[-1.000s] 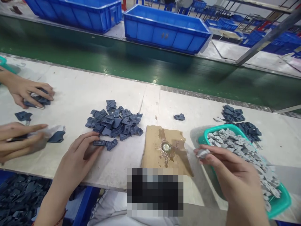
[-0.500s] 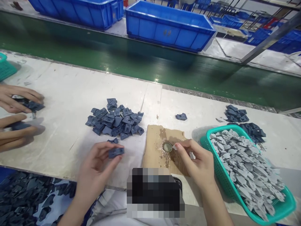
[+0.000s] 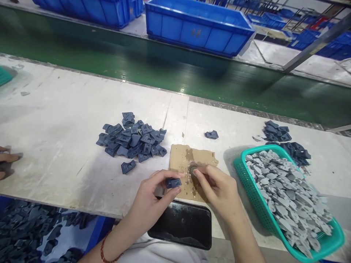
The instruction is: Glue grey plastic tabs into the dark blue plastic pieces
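Note:
My left hand (image 3: 153,193) grips a dark blue plastic part (image 3: 173,183) between thumb and fingers, just over the near left of a cardboard piece (image 3: 178,157). On that cardboard sits a small round cap (image 3: 193,170), with wet spots around it. My right hand (image 3: 219,186) is pinched, its fingertips at the cap and partly covering it. The small light-grey piece seen in these fingers earlier is now hidden by them. A loose dark blue part (image 3: 128,167) lies left of my hands, in front of a pile of similar parts (image 3: 134,140).
A green basket (image 3: 242,168) of light-grey pieces stands at right, with more dark blue parts (image 3: 294,153) behind it. A phone (image 3: 181,224) lies at the near edge. Beyond the table runs a green belt (image 3: 164,69). Another person's fingers (image 3: 8,157) show at far left.
My left hand has moved right with the dark blue part, to the cardboard. My right fingertips have shifted slightly left onto the cap. The other person's hands have mostly left view.

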Demonstrator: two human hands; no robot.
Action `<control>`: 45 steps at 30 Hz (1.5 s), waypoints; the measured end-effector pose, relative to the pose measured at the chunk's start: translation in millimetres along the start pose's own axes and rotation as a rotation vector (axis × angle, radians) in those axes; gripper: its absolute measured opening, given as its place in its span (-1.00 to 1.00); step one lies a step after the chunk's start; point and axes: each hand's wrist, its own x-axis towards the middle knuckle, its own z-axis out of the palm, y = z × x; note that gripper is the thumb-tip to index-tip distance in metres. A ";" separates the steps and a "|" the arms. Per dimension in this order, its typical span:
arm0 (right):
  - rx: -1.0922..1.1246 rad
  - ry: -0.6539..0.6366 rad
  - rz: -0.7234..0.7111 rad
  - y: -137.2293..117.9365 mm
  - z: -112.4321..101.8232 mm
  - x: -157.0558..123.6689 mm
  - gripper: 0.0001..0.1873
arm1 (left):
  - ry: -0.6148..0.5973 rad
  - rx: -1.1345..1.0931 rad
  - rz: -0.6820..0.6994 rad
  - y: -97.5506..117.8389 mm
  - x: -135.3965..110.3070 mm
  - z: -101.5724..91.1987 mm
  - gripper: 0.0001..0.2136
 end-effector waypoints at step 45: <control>0.630 0.023 0.338 -35.9 24.4 -1.4 -0.67 | 0.029 0.135 -0.015 -5.9 5.1 5.1 -0.85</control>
